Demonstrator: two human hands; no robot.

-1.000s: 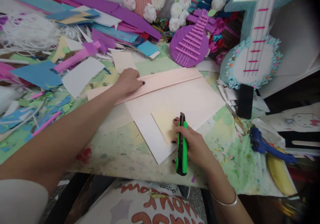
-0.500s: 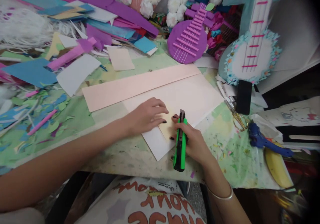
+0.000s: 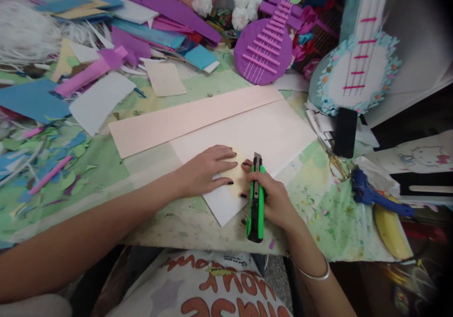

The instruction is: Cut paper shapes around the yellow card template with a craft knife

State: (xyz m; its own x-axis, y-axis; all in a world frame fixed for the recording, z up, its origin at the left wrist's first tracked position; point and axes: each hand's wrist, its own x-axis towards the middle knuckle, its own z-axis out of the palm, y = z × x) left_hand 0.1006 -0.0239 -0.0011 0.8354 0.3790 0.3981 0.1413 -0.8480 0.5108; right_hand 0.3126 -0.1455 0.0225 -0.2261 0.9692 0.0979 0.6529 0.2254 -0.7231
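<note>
My right hand (image 3: 272, 199) grips a green and black utility knife (image 3: 256, 199), blade tip pointing away from me and resting at the right edge of a small cream card (image 3: 236, 178). My left hand (image 3: 207, 168) lies flat with fingers spread on that cream card, pressing it down. The card sits on a large pale pink sheet (image 3: 269, 133) near the table's front edge. A long pink strip (image 3: 184, 119) lies just beyond the sheet.
Scissors (image 3: 336, 166), a black phone (image 3: 345, 126), a blue glue gun (image 3: 375, 196) and a banana (image 3: 391, 232) lie to the right. A purple foam instrument (image 3: 265, 55) and a teal one (image 3: 357, 71) stand behind. Foam scraps (image 3: 88, 71) cover the left.
My left hand left the long pink strip, came back toward me and settled flat on the cream card. The knife hand has barely moved.
</note>
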